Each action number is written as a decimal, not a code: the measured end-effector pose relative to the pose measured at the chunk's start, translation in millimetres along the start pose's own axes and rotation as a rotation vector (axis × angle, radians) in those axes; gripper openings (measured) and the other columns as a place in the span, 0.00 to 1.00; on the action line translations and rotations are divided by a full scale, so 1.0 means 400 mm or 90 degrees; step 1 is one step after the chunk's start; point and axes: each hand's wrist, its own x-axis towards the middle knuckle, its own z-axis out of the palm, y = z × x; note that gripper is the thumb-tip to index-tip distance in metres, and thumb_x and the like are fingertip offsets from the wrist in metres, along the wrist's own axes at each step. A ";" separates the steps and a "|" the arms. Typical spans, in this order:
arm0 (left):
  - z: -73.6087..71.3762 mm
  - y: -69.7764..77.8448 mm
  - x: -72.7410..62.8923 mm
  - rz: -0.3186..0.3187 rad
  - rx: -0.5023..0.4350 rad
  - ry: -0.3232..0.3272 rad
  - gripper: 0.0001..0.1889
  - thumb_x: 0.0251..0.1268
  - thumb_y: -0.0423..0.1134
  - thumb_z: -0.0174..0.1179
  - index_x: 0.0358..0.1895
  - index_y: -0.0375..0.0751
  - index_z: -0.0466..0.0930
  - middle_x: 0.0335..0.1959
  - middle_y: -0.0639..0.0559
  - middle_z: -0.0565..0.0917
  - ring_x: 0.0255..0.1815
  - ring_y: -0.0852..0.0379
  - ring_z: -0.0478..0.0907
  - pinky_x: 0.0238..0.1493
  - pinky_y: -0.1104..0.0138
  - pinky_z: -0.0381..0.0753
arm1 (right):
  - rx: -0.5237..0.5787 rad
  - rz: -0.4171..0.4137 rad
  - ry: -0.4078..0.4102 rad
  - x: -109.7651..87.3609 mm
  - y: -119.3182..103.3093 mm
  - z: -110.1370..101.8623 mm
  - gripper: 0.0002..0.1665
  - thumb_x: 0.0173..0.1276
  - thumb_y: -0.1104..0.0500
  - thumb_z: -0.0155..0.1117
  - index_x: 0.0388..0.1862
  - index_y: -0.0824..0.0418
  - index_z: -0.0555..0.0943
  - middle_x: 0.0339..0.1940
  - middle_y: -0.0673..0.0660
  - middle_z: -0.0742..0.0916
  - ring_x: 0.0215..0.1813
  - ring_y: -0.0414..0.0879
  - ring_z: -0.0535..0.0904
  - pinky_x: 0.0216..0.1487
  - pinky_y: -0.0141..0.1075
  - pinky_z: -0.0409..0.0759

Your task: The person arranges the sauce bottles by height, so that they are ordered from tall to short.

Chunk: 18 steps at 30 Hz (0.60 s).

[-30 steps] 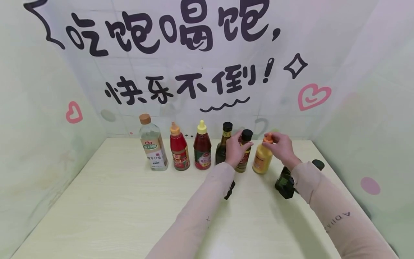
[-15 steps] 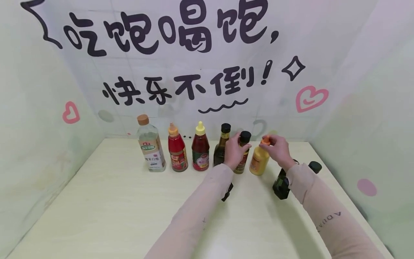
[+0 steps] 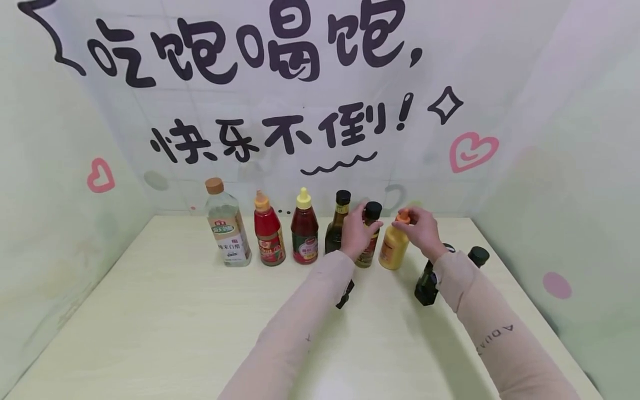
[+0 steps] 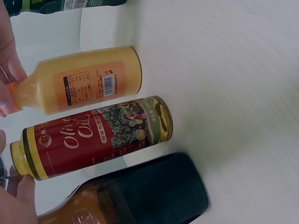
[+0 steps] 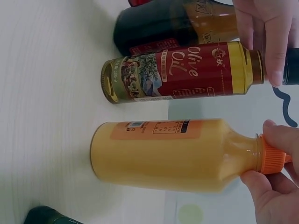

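Observation:
In the head view my left hand [image 3: 356, 232] grips an olive oil bottle [image 3: 367, 256] near its neck, just under the black cap [image 3: 373, 209]. Its dark red "Olive Oil" label [image 4: 79, 140] shows in the left wrist view. My right hand [image 3: 423, 229] pinches the orange cap [image 5: 272, 156] of a yellow squeeze bottle [image 3: 393, 250] between thumb and fingers. Both bottles stand upright side by side with a narrow gap. Left of the olive oil, partly behind my left hand, stands a dark sauce bottle [image 3: 335, 230] with a black cap.
Farther left in the row are a clear vinegar bottle [image 3: 229, 236], a red sauce bottle [image 3: 269, 236] and a darker red one with a yellow tip [image 3: 305, 236]. A green-capped bottle [image 3: 478, 255] stands at right, partly hidden by my right sleeve [image 3: 462, 283]. A printed backdrop [image 3: 240, 189] closes the back.
The head view has shifted slightly, so everything sits a little farther left. Both hands keep their holds, and the bottles show no clear movement along the row.

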 end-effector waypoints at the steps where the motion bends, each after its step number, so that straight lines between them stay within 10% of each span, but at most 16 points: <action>1: 0.000 -0.002 0.001 0.003 0.002 -0.001 0.28 0.48 0.40 0.66 0.54 0.36 0.71 0.44 0.44 0.79 0.43 0.54 0.76 0.46 0.67 0.73 | 0.001 0.000 -0.001 -0.001 0.000 0.000 0.20 0.59 0.64 0.60 0.49 0.71 0.71 0.48 0.68 0.76 0.51 0.58 0.71 0.49 0.47 0.73; 18: -0.026 0.001 -0.006 -0.007 -0.009 -0.087 0.31 0.54 0.40 0.62 0.62 0.39 0.62 0.58 0.47 0.70 0.57 0.54 0.68 0.55 0.67 0.67 | -0.012 -0.014 0.005 -0.007 0.005 0.005 0.21 0.60 0.62 0.60 0.50 0.69 0.70 0.49 0.67 0.76 0.53 0.59 0.70 0.50 0.48 0.72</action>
